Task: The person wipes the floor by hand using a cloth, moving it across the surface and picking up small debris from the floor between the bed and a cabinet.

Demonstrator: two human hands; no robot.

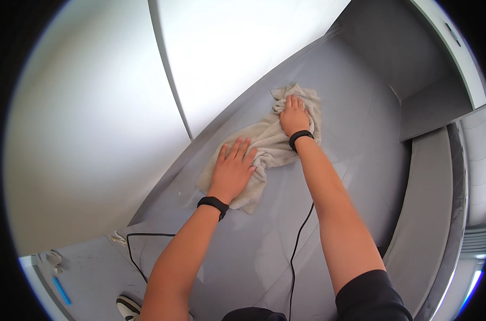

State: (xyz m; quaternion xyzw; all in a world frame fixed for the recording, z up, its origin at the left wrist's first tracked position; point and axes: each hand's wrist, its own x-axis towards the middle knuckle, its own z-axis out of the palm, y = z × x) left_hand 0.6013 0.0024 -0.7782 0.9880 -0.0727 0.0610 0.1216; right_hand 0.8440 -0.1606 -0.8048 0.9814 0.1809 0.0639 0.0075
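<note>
A beige cloth [270,140], crumpled and spread out, lies on the grey floor [355,128]. My left hand [233,170] presses flat on its nearer left part, fingers apart. Farther off and to the right, my right hand [295,116] rests on the cloth's bunched far end, its fingers stretched forward over the folds. Both palms face down, so what lies under them is hidden. A black band circles each wrist.
White panels [243,48] rise along the left. On the right stand a grey open compartment [433,109] and a curved grey base [422,214]. Black cables [292,262] run near my arms. A blue strip [62,290] and a shoe [128,307] are at lower left.
</note>
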